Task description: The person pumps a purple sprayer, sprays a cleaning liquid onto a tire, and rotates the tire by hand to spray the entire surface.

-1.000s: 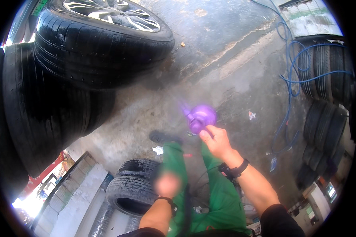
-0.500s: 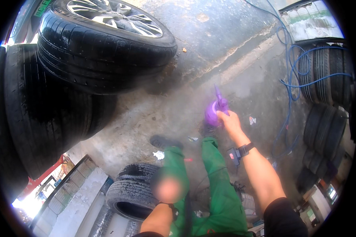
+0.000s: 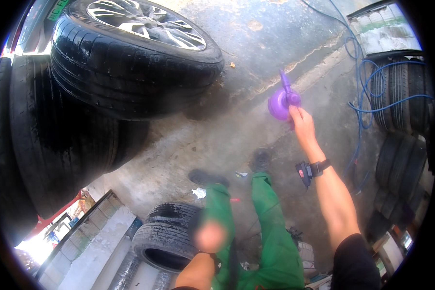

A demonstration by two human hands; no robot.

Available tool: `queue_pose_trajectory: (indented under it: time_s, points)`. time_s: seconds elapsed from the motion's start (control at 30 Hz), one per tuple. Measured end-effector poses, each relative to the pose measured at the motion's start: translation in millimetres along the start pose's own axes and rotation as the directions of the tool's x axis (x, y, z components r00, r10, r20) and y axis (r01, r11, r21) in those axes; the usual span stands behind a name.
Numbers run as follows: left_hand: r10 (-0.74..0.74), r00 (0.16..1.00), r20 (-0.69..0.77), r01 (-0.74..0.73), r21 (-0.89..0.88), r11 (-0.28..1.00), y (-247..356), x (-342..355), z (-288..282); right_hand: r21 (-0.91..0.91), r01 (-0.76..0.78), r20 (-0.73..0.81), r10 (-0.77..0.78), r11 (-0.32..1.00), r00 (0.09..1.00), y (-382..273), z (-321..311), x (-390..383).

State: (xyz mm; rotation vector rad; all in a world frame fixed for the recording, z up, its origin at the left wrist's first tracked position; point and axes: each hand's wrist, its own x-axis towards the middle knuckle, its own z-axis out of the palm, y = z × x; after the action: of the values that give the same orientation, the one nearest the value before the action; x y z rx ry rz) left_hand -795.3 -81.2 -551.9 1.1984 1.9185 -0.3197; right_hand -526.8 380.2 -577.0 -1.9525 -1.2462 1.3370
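My right hand is closed round the handle of a purple plastic watering can. Its tapered spout points away from me, over the concrete floor. Above my left thigh is my left hand, so smeared that its fingers cannot be made out. To the far left, a car wheel with a black tyre and silver spoked rim lies tilted, its tread wet in places. The watering can is held to the right of this wheel, apart from it.
Large tyres stand under and beside the wheel. Used tyres lie near my left leg. Along the right side are more tyres and a loose blue hose. Paper scraps lie on the concrete floor.
My right arm has reached farther out, carrying the watering can away from me and slightly right. The view has shifted a little. My left hand stays near my thigh.
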Motion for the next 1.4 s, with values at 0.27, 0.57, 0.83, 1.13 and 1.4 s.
queue_pose_trajectory:
  time_s: [0.27, 0.57, 0.83, 1.13, 1.4]
  points:
    - [0.171, 0.982, -0.08, -0.16, 0.128, 0.979, -16.7, 2.2, 18.5, 0.037, 0.293, 0.308, -0.29, 0.955, 0.906, -123.0, -6.1, -82.2]
    - [0.057, 0.998, -0.025, -0.056, 0.033, 0.998, 3.8, 9.2, -5.2, 0.18, 0.312, 0.4, -0.359, 0.933, 0.843, -166.2, 12.9, -103.8]
    - [-0.129, 0.988, 0.079, 0.131, -0.01, 0.991, 52.1, 16.5, -53.6, -0.254, -0.121, 0.187, 0.171, 0.96, 0.967, -13.4, 13.7, -36.4]
    - [-0.131, 0.989, 0.062, 0.135, -0.063, 0.989, 25.2, 9.7, -36.0, 0.184, -0.36, -0.003, 0.367, 0.915, 0.93, 66.6, -1.2, 47.5]
    - [-0.078, 0.997, -0.009, 0.077, -0.084, 0.994, 12.5, 10.7, -18.4, 0.108, -0.53, 0.102, 0.521, 0.841, 0.848, 161.1, 22.6, 68.2]
